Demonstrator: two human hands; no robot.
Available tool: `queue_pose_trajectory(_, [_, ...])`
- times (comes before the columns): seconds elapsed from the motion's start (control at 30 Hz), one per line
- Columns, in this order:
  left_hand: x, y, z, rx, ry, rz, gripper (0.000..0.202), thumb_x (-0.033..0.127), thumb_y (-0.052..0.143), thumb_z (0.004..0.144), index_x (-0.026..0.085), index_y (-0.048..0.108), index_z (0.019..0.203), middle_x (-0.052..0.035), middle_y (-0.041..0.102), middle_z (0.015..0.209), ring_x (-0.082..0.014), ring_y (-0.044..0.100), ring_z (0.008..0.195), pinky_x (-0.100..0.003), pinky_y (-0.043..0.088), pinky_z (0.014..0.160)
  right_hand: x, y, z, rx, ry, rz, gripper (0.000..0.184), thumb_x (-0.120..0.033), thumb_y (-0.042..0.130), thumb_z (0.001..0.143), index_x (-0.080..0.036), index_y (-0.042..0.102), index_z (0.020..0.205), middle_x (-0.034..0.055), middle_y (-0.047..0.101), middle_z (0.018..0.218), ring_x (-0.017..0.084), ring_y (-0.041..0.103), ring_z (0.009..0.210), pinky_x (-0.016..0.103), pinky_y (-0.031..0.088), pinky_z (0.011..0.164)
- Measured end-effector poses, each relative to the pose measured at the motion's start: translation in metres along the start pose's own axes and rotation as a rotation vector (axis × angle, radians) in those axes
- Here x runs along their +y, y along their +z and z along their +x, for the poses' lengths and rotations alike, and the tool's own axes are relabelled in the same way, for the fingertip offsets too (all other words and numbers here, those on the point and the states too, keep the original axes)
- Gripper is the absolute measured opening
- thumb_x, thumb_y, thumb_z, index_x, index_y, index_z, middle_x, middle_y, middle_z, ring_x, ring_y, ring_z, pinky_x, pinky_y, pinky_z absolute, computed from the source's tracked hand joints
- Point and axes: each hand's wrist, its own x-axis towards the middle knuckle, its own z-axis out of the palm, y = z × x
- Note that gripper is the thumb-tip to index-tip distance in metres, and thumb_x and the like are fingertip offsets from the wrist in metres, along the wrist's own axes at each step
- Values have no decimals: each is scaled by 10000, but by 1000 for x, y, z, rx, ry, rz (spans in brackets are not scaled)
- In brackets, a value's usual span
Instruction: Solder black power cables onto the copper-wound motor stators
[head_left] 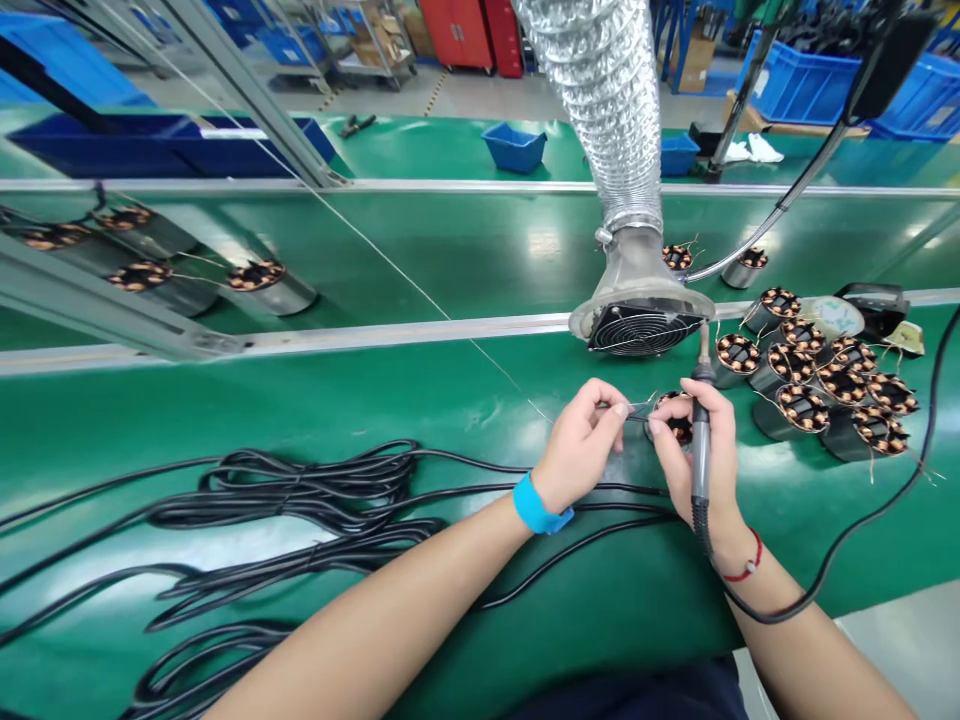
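Note:
My left hand (589, 440), with a blue wristband, is closed in a pinch on a thin wire (639, 404). Close by, my right hand (709, 450) holds a soldering iron (700, 455) upright against its fingers, tip pointing away from me. Its thumb and forefinger also come together near the wire ends; exactly what they pinch is hard to make out. Partly hidden behind those fingers stands a motor stator (681, 428) with copper windings. Black cables (622, 488) run under both hands. A fine pale strand (420, 290) slants down from the upper left toward my left wrist.
Several wound stators (802, 408) crowd the right side. A fume extractor hood (641, 320) hangs just beyond my hands. Coiled black cables (300, 490) cover the left of the green bench. The iron's cord (862, 530) loops at right. A metal rail (412, 335) crosses behind.

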Motion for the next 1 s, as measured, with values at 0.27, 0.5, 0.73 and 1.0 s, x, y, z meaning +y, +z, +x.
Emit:
queue_pose_trajectory(0.27, [0,-4,-2,-79,312,247,128,171,529,878,179,620,788,-54,664,919,-136,622,796,-261,492,727,4,1,-5,42,67,110,427,-191,615,868,-257,432,1249,-28,640,859,143,634,845,380,516,886])
queue_pose_trajectory(0.5, [10,-2,-2,-10,290,448,111,119,535,823,175,575,735,-10,589,779,-124,543,728,-244,434,691,0,-11,-2,67,9,34,365,-221,605,888,-239,483,1232,3,695,873,168,661,899,383,534,883])
queue_pose_trajectory(0.73, [12,8,-2,22,92,366,124,104,558,765,171,529,665,17,546,728,-104,488,664,-231,387,633,-6,-48,-5,129,-71,-102,393,-275,583,927,-253,571,1320,28,726,885,185,693,693,361,560,663])
queue_pose_trajectory(1.0, [10,14,-2,34,-17,191,121,107,559,750,162,519,649,20,536,725,-84,480,618,-226,380,592,-12,-58,4,152,-323,90,120,-190,615,834,-193,723,885,11,583,632,128,448,497,320,342,478])
